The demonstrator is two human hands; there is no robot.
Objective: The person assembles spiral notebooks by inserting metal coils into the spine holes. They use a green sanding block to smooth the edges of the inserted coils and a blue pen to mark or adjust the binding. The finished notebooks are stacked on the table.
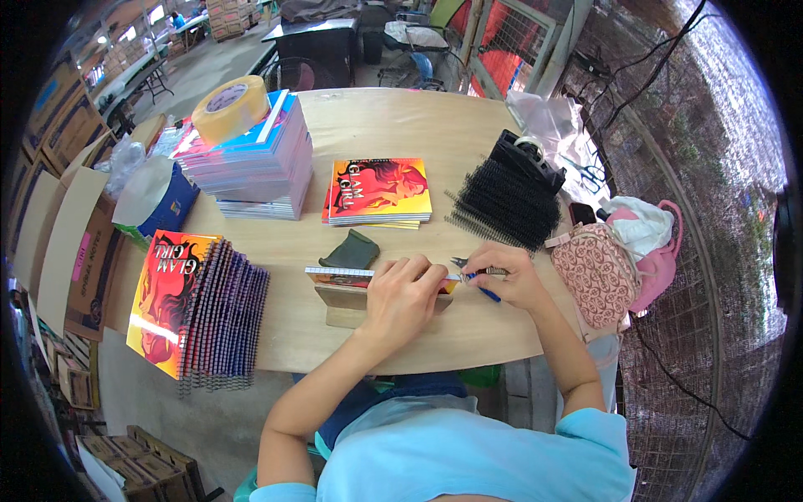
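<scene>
- Seen from my distant post, two bare hands work at the near side of a pale wooden table (468, 134), on a single notebook (339, 274) stood on edge, its spine upward, against a brown block-like support (341, 318).
- I see the left hand (405, 297) arched over the notebook, fingers bent and closed on its upper edge; its thumb is hidden from me.
- The right hand (510, 276) has its fingers drawn narrow around blue-handled pliers (488, 294) at the notebook's right end. I cannot tell whether the tool grips any wire.
- I judge the step in hand to be finishing the end of a spiral binding, by trimming or bending it.
- The next move, to my eye, calls for a steady left hold and a small, exact squeeze from the right, clear of the cover.
- Coil-edged notebooks (196, 309) stand stacked at left; a low pile of matching covers (381, 192) lies beyond the hands, and black coils (506, 201) are heaped at right.
- A dark green scrap (350, 251) lies just beyond the notebook.
</scene>
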